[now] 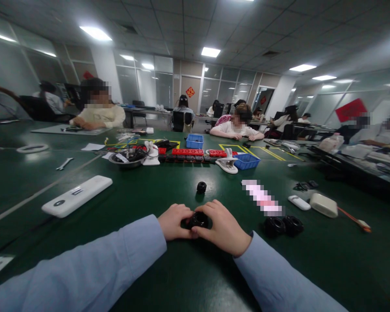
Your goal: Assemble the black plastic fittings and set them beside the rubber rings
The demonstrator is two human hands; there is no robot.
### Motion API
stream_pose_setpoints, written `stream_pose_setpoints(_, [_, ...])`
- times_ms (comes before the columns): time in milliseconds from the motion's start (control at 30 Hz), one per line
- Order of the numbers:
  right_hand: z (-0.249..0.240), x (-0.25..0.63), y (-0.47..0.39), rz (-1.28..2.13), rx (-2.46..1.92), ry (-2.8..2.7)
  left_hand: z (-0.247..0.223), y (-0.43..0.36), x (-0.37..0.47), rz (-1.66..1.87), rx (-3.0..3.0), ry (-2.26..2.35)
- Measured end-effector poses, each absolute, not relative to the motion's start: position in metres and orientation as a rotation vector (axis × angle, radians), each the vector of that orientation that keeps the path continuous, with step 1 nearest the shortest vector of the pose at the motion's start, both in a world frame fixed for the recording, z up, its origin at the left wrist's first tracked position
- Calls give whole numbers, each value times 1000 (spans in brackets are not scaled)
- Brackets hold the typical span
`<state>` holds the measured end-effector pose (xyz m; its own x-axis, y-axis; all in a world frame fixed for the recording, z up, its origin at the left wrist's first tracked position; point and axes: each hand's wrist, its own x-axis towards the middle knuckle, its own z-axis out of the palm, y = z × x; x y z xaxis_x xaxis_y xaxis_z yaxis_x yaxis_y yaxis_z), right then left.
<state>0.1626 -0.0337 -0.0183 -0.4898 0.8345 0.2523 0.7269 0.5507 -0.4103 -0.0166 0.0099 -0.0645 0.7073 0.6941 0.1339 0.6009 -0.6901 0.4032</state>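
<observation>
A black toy tire [199,219] with an open centre sits low over the green table between my hands. My left hand [176,222] closes on its left side, thumb and fingers curved against it. On the right side my right hand [221,227] grips the same tire, fingers over the top and thumb at the near edge. Just beyond them stands a smaller black knobby wheel [201,187]. To the right of my right hand, two more black tires [274,225] lie side by side. The far side of the held tire is partly covered by my fingers.
A white power bank-like device [78,196] and a wrench [65,164] lie left. Farther off are a metal bowl [126,164] of wires, red blocks [187,152], blue baskets [247,161] and white clamps [227,162]. A white case [323,205] lies right; people sit across the table.
</observation>
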Motion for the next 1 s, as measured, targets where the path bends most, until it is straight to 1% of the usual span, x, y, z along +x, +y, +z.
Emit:
stream_pose_setpoints(367, [-22,167,-28,542,-1181,-1910,-62,10,-17,383,2563,1002])
stream_pose_setpoints(633, [-17,173,-21,350,-1139,-1744,-63,9,-18,427,2530,1004])
stream_pose_setpoints(733, [-17,177,-18,293,-1187,-1754,-62,9,-17,420,2506,1032])
stream_pose_setpoints(833, [-18,181,-16,284,-1335,-1875,-60,6,-16,425,2489,1072])
stream_pose_setpoints(1000, [-24,185,-16,377,-1628,-2149,-56,2,-15,439,2506,1211])
